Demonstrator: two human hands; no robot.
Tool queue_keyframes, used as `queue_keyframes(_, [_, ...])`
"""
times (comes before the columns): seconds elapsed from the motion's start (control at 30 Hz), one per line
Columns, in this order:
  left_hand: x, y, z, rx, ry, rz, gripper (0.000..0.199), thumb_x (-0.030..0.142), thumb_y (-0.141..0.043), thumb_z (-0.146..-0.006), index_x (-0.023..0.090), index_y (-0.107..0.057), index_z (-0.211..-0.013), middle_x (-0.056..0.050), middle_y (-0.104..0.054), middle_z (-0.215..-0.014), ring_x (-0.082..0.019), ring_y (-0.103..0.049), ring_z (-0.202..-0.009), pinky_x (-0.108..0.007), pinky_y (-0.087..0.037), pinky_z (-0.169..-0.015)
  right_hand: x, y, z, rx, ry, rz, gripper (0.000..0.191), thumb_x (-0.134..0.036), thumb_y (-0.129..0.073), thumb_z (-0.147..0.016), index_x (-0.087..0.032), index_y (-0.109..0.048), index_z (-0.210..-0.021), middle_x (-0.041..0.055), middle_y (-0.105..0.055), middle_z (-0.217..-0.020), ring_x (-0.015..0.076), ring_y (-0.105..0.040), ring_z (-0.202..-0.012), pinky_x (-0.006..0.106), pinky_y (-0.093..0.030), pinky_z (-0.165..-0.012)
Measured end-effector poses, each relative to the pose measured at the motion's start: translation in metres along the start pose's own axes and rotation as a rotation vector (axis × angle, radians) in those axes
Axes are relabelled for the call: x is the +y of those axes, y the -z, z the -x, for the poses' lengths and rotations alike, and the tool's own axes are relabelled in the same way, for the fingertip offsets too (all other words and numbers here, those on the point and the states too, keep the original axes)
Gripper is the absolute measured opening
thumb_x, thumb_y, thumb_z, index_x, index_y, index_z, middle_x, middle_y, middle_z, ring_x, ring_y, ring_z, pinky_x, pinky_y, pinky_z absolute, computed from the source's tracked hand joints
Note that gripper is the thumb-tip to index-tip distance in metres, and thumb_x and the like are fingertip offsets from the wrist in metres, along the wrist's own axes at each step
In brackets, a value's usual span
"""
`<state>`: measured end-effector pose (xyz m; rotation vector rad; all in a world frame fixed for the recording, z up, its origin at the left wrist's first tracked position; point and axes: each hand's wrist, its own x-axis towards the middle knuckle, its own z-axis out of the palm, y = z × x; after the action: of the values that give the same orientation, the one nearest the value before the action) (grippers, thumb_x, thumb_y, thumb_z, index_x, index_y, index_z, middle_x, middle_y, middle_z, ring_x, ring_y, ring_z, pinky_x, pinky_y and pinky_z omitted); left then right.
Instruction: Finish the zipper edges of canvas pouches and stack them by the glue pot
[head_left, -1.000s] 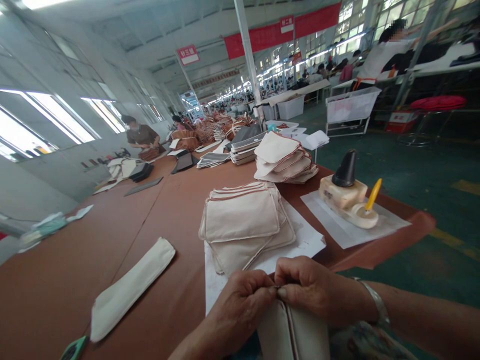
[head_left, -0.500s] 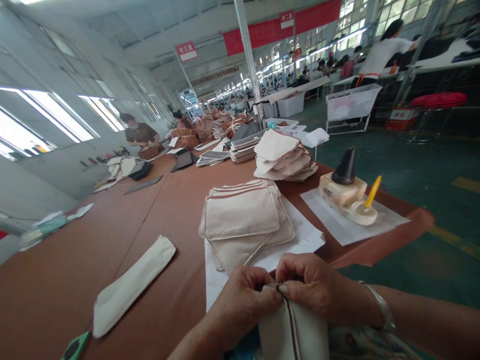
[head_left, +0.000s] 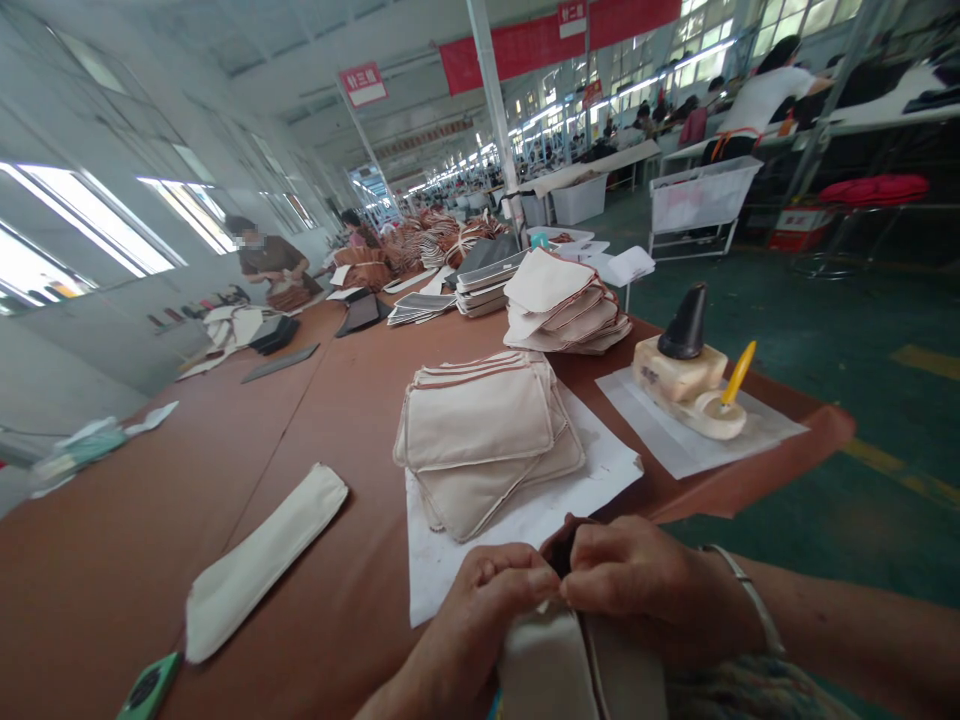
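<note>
Left hand (head_left: pixel 480 620): closed, fingers curled, gripping the top of the pouch.
Right hand (head_left: pixel 637 590): closed, gripping the same top edge beside my left hand; bangle (head_left: pixel 742 600) on the wrist.
Pouch (head_left: pixel 547 665): canvas with brown piping, standing upright between my hands, low in view, just off the near edge of the table (head_left: pixel 112 590).
Change at the grip: my fingertips met on a small metal bit a moment ago. Now my hands sit slightly apart and a dark edge (head_left: pixel 562 545) stands up between them.
Change in view: my head has shifted, so everything on the table sits a little higher and further left in frame.
Nearest goods: a stack of canvas pouches (head_left: pixel 476 430) on white paper (head_left: pixel 600 490), just ahead of my hands, in the same position on the paper.
Left of hands: a long canvas strip (head_left: pixel 262 560) lying flat on the table.
Right of hands: a black cone on a cream block (head_left: pixel 675 375), on a white sheet.
</note>
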<state>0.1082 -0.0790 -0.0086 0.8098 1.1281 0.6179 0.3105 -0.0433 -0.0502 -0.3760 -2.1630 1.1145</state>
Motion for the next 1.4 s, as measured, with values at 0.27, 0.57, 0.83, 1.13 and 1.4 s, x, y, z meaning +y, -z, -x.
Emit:
queue_keyframes(0.27, [0.004,0.006,0.008,-0.103,-0.121,-0.387,0.037,0.048,-0.07,-0.078,0.012,-0.061,-0.075,0.002,-0.045,-0.062,-0.008,-0.033,-0.056,-0.022,-0.023,-0.051,-0.01,0.0,0.008,0.091,0.222,0.15,0.015,-0.02,-0.049,-0.093,-0.016,-0.057,-0.105,0.0078,-0.063,-0.086,0.0172,-0.057,-0.078,0.026,-0.043,-0.071])
queue_keyframes(0.57, [0.024,-0.002,0.022,-0.068,-0.282,-0.67,0.023,0.033,-0.059,-0.081,0.015,-0.056,-0.069,0.001,-0.043,-0.063,-0.011,-0.035,-0.059,-0.023,-0.027,-0.051,-0.024,0.011,-0.003,-0.017,-0.339,-0.422,0.047,-0.051,-0.041,-0.1,-0.012,-0.06,-0.081,0.0002,-0.049,-0.072,0.0111,-0.04,-0.064,0.023,-0.036,-0.059])
queue_keyframes(0.83, [0.029,-0.005,0.023,-0.035,-0.311,-0.746,0.019,0.03,-0.057,-0.08,0.015,-0.058,-0.067,0.001,-0.045,-0.061,-0.011,-0.038,-0.058,-0.023,-0.029,-0.051,-0.02,0.01,-0.005,-0.111,-0.349,-0.445,0.045,-0.055,-0.054,-0.092,-0.013,-0.06,-0.077,-0.0009,-0.048,-0.07,0.0105,-0.04,-0.064,0.021,-0.033,-0.055])
queue_keyframes(1.13, [0.026,-0.008,0.02,0.042,-0.455,-0.87,0.015,0.022,-0.059,-0.079,0.016,-0.058,-0.065,0.001,-0.05,-0.061,-0.01,-0.04,-0.055,-0.023,-0.03,-0.052,-0.022,0.023,-0.007,-0.128,-0.305,-0.439,0.045,-0.053,-0.043,-0.098,-0.014,-0.054,-0.078,-0.003,-0.04,-0.069,0.0095,-0.033,-0.061,0.021,-0.03,-0.053])
queue_keyframes(1.4, [0.029,-0.005,0.02,0.158,-0.517,-0.955,0.011,0.018,-0.07,-0.067,0.018,-0.06,-0.071,0.002,-0.056,-0.064,-0.01,-0.044,-0.056,-0.021,-0.032,-0.053,-0.029,0.02,-0.029,-0.092,-0.376,-0.506,0.042,-0.049,-0.056,-0.092,-0.013,-0.053,-0.071,-0.0028,-0.044,-0.068,0.0086,-0.035,-0.061,0.02,-0.03,-0.053])
